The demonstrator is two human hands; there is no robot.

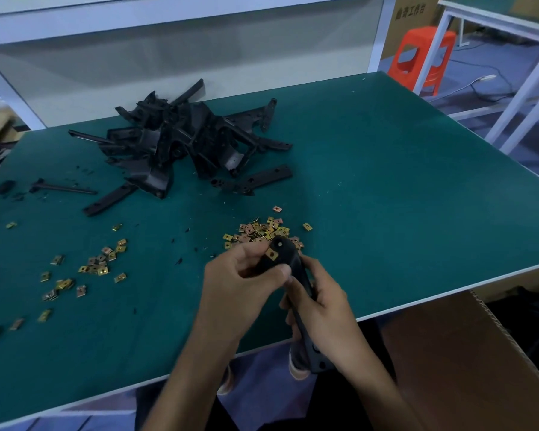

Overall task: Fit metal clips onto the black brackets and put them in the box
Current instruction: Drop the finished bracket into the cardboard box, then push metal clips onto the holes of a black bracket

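Observation:
A long black bracket [302, 293] slants over the table's near edge, held in both hands. My right hand [322, 301] grips its middle from the right. My left hand [246, 275] curls around the bracket's top end, and its fingers pinch a brass-coloured metal clip [272, 253] against that end. A pile of black brackets [184, 138] lies at the back of the green table [386, 188]. Just beyond my hands sits a heap of loose metal clips [263, 231]. More clips [97, 264] are scattered at the left.
An open cardboard box [467, 353] stands below the table edge at the right, with dark parts inside. Single black brackets [259, 181] lie apart from the pile. An orange stool [423, 54] and white table legs [523, 98] stand beyond the far right corner.

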